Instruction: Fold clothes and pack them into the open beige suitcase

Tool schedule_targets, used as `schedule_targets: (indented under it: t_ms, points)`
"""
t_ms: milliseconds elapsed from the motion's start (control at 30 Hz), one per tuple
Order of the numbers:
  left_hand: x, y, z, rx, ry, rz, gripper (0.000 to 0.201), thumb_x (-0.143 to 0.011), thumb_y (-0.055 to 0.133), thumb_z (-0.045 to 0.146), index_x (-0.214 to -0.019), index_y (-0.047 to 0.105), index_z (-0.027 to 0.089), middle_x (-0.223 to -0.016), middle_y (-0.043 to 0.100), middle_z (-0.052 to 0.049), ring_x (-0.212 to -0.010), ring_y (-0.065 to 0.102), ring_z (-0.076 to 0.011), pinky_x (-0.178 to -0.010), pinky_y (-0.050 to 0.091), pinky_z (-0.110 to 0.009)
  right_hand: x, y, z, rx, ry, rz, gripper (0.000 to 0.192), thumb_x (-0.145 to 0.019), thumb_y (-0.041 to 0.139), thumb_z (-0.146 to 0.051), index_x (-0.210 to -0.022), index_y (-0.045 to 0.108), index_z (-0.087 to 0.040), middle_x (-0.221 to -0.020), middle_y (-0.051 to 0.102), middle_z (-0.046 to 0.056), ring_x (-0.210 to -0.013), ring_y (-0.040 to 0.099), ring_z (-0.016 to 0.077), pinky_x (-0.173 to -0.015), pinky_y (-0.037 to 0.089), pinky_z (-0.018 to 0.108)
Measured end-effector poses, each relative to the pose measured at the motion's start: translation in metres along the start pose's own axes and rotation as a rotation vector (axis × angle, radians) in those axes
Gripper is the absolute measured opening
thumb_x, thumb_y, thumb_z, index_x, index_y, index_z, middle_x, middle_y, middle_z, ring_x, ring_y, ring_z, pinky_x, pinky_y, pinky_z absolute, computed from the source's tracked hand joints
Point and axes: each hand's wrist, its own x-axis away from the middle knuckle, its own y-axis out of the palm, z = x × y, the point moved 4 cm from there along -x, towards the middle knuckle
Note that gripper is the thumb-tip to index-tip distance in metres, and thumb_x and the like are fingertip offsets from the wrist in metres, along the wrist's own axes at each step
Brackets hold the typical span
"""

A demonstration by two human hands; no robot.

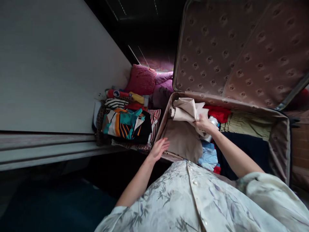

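Note:
My right hand point(204, 123) grips the edge of a folded beige garment point(184, 109) inside the open suitcase point(285, 125), near its far left corner. Under and in front of that garment lies a flat brown folded cloth point(183, 137). At the suitcase's near left edge, my left hand point(159, 149) hovers with its fingers stretched out and nothing in it. Just right of my right hand sits a shiny silvery item point(213, 121), partly hidden. Light blue clothing point(208, 155) lies below it.
Red cloth point(218, 112), khaki clothing point(248, 122) and dark navy clothing point(243, 145) fill the suitcase's right side. Its patterned lid point(231, 51) stands raised behind. To the left is a pile of colourful clothes point(127, 124), with a pink pillow point(142, 80) beyond. A pale panel point(53, 71) borders the left.

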Motion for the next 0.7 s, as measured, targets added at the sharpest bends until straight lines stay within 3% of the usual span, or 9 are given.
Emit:
schedule_targets:
  t_ms: [67, 167, 233, 300, 400, 500, 600, 700]
  points:
    - [0.01, -0.009, -0.007, 0.106, -0.005, 0.018, 0.05, -0.091, 0.064, 0.06, -0.117, 0.065, 0.017, -0.117, 0.072, -0.018, -0.114, 0.068, -0.0275, -0.107, 0.048, -0.045, 0.043, 0.027, -0.014, 0.158, -0.096, -0.06, 0.04, -0.074, 0.061, -0.017, -0.114, 0.066, -0.016, -0.104, 0.073, 0.011, -0.094, 0.064, 0.0249, -0.084, 0.05, 0.032]
    - [0.015, -0.012, -0.001, 0.038, 0.105, 0.09, 0.056, -0.095, 0.05, 0.067, -0.124, 0.064, 0.021, -0.13, 0.067, -0.017, -0.13, 0.059, -0.0287, -0.113, 0.044, -0.047, 0.103, 0.096, -0.024, 0.424, -0.204, -0.262, 0.053, -0.078, 0.058, -0.01, -0.131, 0.06, -0.018, -0.118, 0.069, 0.016, -0.106, 0.063, 0.0281, -0.092, 0.048, 0.037]
    - [0.019, -0.005, 0.008, -0.242, 0.261, 0.191, 0.056, -0.092, 0.059, 0.061, -0.132, 0.061, 0.021, -0.143, 0.059, -0.016, -0.142, 0.048, -0.0315, -0.119, 0.036, -0.051, 0.126, 0.139, -0.023, 0.557, -0.275, -0.372, 0.044, -0.091, 0.049, -0.015, -0.133, 0.061, -0.02, -0.13, 0.064, 0.019, -0.118, 0.058, 0.0326, -0.097, 0.046, 0.045]
    - [0.025, 0.014, 0.014, -0.644, 0.477, 0.241, 0.063, -0.085, 0.072, 0.046, -0.14, 0.057, 0.019, -0.156, 0.045, -0.017, -0.151, 0.033, -0.0358, -0.124, 0.024, -0.056, 0.132, 0.166, -0.016, 0.611, -0.324, -0.42, 0.043, -0.098, 0.043, -0.019, -0.137, 0.06, -0.022, -0.138, 0.059, 0.021, -0.124, 0.052, 0.0343, -0.1, 0.044, 0.049]
    - [0.033, 0.059, 0.007, -1.144, 0.749, 0.059, 0.068, -0.08, 0.074, 0.024, -0.145, 0.054, 0.022, -0.166, 0.03, -0.015, -0.156, 0.018, -0.0386, -0.124, 0.019, -0.062, 0.125, 0.18, -0.004, 0.602, -0.343, -0.418, 0.042, -0.098, 0.045, -0.021, -0.136, 0.062, -0.02, -0.138, 0.059, 0.021, -0.126, 0.049, 0.0344, -0.1, 0.044, 0.049]
    - [0.034, 0.088, -0.003, -1.283, 0.835, -0.092, 0.057, -0.084, 0.066, 0.014, -0.14, 0.059, 0.02, -0.163, 0.034, -0.016, -0.154, 0.024, -0.0373, -0.122, 0.03, -0.06, 0.121, 0.177, 0.01, 0.546, -0.257, -0.377, 0.039, -0.093, 0.052, -0.021, -0.129, 0.066, -0.017, -0.133, 0.061, 0.02, -0.122, 0.05, 0.0329, -0.102, 0.044, 0.047]
    - [0.036, 0.088, -0.003, -1.189, 0.937, -0.059, 0.049, -0.087, 0.061, 0.014, -0.136, 0.06, 0.018, -0.157, 0.039, -0.017, -0.15, 0.035, -0.0323, -0.121, 0.036, -0.052, 0.121, 0.171, 0.017, 0.493, -0.176, -0.338, 0.054, -0.083, 0.061, -0.018, -0.136, 0.059, -0.014, -0.135, 0.058, 0.019, -0.12, 0.052, 0.0298, -0.104, 0.044, 0.043]
    - [0.043, 0.061, -0.002, -1.061, 0.946, 0.143, 0.045, -0.088, 0.061, 0.016, -0.133, 0.06, 0.019, -0.147, 0.049, -0.016, -0.139, 0.05, -0.0293, -0.115, 0.045, -0.048, 0.121, 0.166, 0.017, 0.485, -0.164, -0.367, 0.068, -0.075, 0.063, -0.014, -0.142, 0.053, -0.015, -0.137, 0.056, 0.017, -0.123, 0.052, 0.0289, -0.105, 0.044, 0.039]
